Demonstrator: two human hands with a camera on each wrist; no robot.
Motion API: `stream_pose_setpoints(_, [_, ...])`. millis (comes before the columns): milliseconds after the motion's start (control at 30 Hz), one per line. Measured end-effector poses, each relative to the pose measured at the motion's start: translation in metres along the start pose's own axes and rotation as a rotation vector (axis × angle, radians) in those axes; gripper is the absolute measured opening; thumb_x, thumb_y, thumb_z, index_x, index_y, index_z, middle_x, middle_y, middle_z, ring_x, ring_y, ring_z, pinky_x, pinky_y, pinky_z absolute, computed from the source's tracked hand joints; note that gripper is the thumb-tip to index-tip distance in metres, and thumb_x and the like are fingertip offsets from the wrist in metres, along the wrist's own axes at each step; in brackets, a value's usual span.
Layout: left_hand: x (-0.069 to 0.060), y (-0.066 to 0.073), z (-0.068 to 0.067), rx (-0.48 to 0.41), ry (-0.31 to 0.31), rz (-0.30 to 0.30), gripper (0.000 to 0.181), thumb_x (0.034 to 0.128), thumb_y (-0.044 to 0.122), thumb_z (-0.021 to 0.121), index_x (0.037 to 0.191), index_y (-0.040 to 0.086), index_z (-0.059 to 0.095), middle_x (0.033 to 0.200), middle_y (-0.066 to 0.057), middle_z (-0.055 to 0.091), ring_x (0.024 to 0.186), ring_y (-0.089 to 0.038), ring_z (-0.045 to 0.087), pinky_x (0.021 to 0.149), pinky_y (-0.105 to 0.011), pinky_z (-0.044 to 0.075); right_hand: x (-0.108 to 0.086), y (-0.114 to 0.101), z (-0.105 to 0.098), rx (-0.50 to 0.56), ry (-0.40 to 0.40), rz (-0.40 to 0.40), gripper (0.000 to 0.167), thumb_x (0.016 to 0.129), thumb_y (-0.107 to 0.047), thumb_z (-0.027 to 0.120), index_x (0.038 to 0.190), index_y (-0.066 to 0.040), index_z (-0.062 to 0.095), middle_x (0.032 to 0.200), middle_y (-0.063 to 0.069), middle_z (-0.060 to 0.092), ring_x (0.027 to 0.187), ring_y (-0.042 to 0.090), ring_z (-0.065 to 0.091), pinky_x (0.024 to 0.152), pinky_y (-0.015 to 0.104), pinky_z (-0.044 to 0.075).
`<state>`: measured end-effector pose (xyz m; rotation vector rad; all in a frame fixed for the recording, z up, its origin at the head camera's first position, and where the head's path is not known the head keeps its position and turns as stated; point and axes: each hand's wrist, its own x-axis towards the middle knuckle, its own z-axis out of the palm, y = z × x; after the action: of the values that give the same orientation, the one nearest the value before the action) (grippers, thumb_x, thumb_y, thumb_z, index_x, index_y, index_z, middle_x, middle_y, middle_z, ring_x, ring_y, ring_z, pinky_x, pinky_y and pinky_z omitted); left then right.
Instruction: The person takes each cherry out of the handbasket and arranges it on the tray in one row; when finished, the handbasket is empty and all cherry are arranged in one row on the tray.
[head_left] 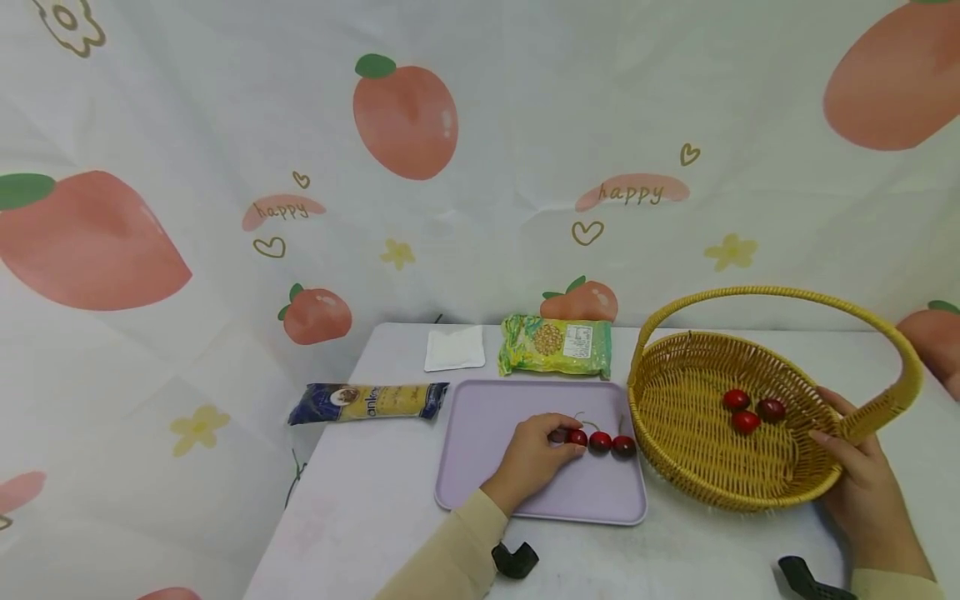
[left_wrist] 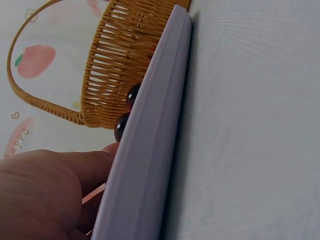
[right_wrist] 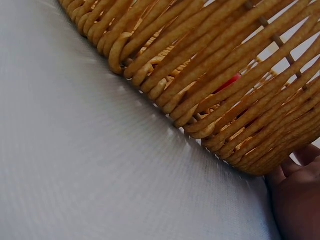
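Note:
On the lilac tray (head_left: 487,492), several dark red cherries (head_left: 600,442) with stems lie in a row. My left hand (head_left: 534,457) is at the row's left end, thumb and fingers pinching a cherry (head_left: 577,437); its fingers partly hide that end. The tray's edge covers the fingertips in the left wrist view. To the right is a yellow wicker basket (head_left: 675,442) with an arched handle, and three cherries (head_left: 745,422) lie inside it. My right hand (head_left: 862,475) grips the basket's right rim by the handle's foot, thumb inside.
Behind the tray lie a green and yellow packet (head_left: 557,346) and a white square packet (head_left: 454,347). A blue and yellow long packet (head_left: 375,402) lies left of the tray, over the table's left edge. A fruit-printed cloth (head_left: 480,225) hangs behind the white table (head_left: 360,517).

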<state>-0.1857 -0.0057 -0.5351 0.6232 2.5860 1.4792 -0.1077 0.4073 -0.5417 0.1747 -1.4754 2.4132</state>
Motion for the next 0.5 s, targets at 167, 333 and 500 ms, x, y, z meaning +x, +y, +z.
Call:
stream_pose_setpoints(167, [-0.0002,-0.0019,0.0003,-0.003,0.005,0.001,0.029,0.0920,0.012,0.091,0.120,0.011,0.081,0.107,0.010,0.072,0.094,-0.001,0.062,0.086,-0.026,0.053,0.0000,0.0006,-0.0002,-0.013,0.006,-0.001,0.060,0.111,0.012,0.033,0.167,-0.008,0.042,0.157,-0.002,0.052,0.135,0.006,0.057,0.099,0.020,0.051])
stream_pose_setpoints(333, [-0.0007,-0.0023,-0.0001,0.013,0.007,0.000,0.030,0.0915,0.011,0.091,0.120,0.012,0.081,0.107,0.010,0.069,0.094,-0.002,0.061,0.086,-0.026,0.052,0.0002,0.0016,-0.0011,-0.021,0.017,0.013,0.060,0.112,0.011,0.034,0.167,-0.010,0.042,0.157,-0.004,0.051,0.133,0.004,0.057,0.098,0.020,0.052])
stream_pose_setpoints(500, [-0.0019,-0.0012,-0.0005,0.010,0.009,0.004,0.029,0.0915,0.009,0.090,0.119,0.012,0.081,0.107,0.010,0.068,0.095,-0.003,0.061,0.086,-0.027,0.052,0.0009,0.0017,-0.0011,-0.029,0.029,0.021,0.060,0.112,0.010,0.036,0.168,-0.011,0.041,0.158,-0.004,0.048,0.133,0.003,0.057,0.097,0.019,0.052])
